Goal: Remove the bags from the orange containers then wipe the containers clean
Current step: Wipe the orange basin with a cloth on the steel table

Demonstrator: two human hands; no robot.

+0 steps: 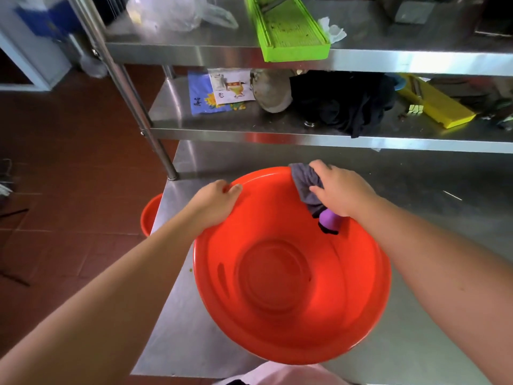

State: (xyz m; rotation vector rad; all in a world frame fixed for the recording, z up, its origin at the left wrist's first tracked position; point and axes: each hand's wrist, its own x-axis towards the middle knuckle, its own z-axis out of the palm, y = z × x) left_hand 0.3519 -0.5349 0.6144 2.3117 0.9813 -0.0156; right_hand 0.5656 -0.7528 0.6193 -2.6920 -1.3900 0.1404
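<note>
A large orange basin (280, 273) sits tilted toward me on the steel table (177, 315), with nothing inside it. My left hand (216, 202) grips its far left rim. My right hand (341, 190) holds a grey and purple cloth (308, 184) pressed against the inner wall at the far right rim. A second orange container (150, 215) shows partly below the table's left edge, mostly hidden by the tabletop.
Steel shelves stand behind the basin. The upper shelf holds a green slicer tray (288, 29) and a clear plastic bag (172, 12). The lower shelf (172, 112) carries paper packets (219, 90), a metal bowl (272, 93), black fabric (344, 104) and a yellow slicer (435, 104). Red tile floor (69, 162) lies left.
</note>
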